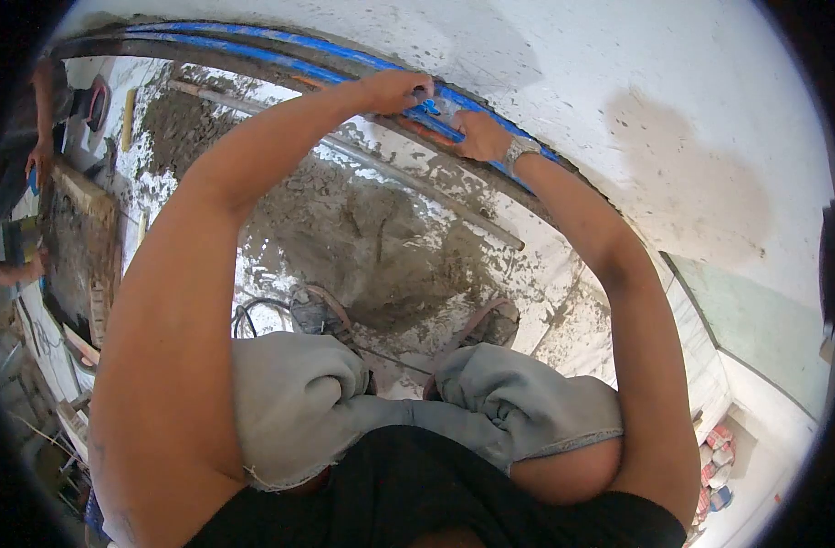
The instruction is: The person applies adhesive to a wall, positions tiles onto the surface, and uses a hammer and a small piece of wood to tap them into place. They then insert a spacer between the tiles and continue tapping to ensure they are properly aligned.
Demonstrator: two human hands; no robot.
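Two blue pipes (pixel 294 60) run along the foot of the white wall in a narrow channel. Both my hands are at these pipes, close together. My left hand (pixel 401 91) has its fingers curled at the upper pipe, beside a small blue-and-white piece (pixel 428 107). My right hand (pixel 481 137), with a watch on the wrist, reaches to the other side of that piece, its fingertips bent toward it. What exactly the fingers grip is too small to make out. An orange pipe (pixel 426 131) shows just below the blue ones.
A long grey rod (pixel 426 190) lies across the mortar-smeared floor (pixel 344 237). My shoes stand behind it. At the left another person's hands (pixel 38 160) are near a wooden board (pixel 84 196). A cable (pixel 246 315) lies by my left shoe; bags (pixel 717 457) lie lower right.
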